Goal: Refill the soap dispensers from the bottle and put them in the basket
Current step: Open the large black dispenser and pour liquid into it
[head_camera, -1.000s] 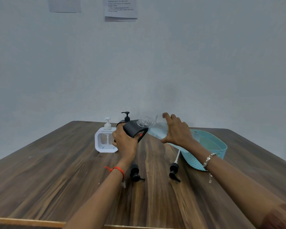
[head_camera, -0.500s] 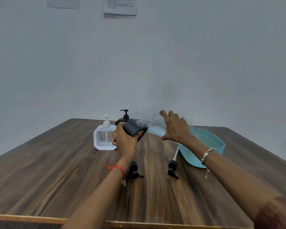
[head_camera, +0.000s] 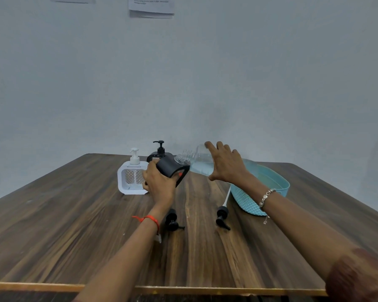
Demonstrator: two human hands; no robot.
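My left hand (head_camera: pixel 159 184) grips a black soap dispenser (head_camera: pixel 171 167) with its pump off, tilted to the right above the table. My right hand (head_camera: pixel 226 164) holds a clear refill bottle (head_camera: pixel 196 160) on its side, with pale blue liquid inside and its threaded neck against the dispenser's opening. A white dispenser (head_camera: pixel 132 178) with its pump on stands to the left. Behind my left hand stands a second black dispenser (head_camera: pixel 159 151) with its pump on. The teal basket (head_camera: pixel 264 188) lies to the right, partly hidden by my right arm.
Two loose black pump heads lie on the wooden table: one (head_camera: pixel 172 221) by my left wrist, the other (head_camera: pixel 223 215) with a white tube, next to the basket. A grey wall rises behind the table. The table's front edge (head_camera: pixel 183 289) is close to me.
The bottle's back end has risen, so it tips more steeply into the black dispenser. Both hands stay where they were.
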